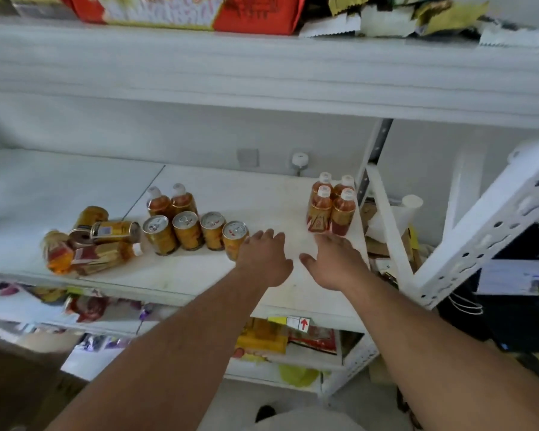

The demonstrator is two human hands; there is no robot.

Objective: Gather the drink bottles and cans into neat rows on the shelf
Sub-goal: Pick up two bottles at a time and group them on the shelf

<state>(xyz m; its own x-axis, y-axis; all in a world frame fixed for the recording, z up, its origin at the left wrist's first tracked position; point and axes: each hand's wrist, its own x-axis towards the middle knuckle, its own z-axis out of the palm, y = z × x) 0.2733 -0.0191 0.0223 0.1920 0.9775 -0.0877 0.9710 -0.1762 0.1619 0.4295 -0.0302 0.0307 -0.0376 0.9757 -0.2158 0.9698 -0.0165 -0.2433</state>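
On the shelf (199, 275), your toppled pile (87, 241) at left awaited sorting; the four cans (196, 233) and two bottles (171, 202) stood rowed. Your left hand (263, 259) and right hand (333, 262) hovered unclenched, holding nothing, near the four-bottle cluster (332, 206).

A white metal shelving unit (262, 88) fills the view, its boards pale and smooth under soft, even light. Behind it stands a plain light-grey wall (137, 129) with a grey socket plate (248, 157) and a small white round fitting (300, 159) beside it. A perforated white upright (492, 231) slants across the right. Below, the floor (246, 396) looks pale grey.
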